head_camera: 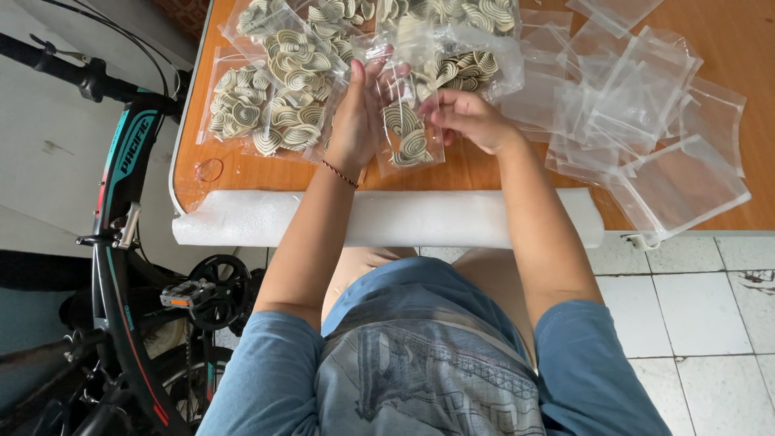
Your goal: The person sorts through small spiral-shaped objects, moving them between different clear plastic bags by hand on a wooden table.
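There is a single view, from a camera worn on the person's head. It looks steeply down past the chest and both forearms to the near edge of the wooden table [726, 32], close enough that the hands sit in the upper middle of the frame. The tiled floor [694, 307] fills the lower right and a bicycle [121, 242] the left edge
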